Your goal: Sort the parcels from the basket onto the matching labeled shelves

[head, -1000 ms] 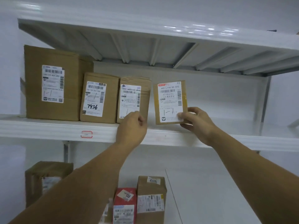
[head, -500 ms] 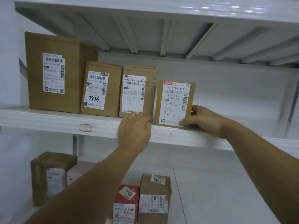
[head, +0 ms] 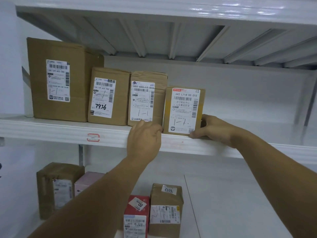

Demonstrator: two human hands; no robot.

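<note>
Cardboard parcel (head: 184,110) stands upright in right hand (head: 214,129).

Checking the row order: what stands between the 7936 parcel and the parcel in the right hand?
Head view: only the 502 602-12 815 parcel, left hand at its base; right hand grips the 642 parcel.

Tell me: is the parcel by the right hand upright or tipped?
Upright: parcel stands on the shelf, label forward, gripped by the right hand.
</note>
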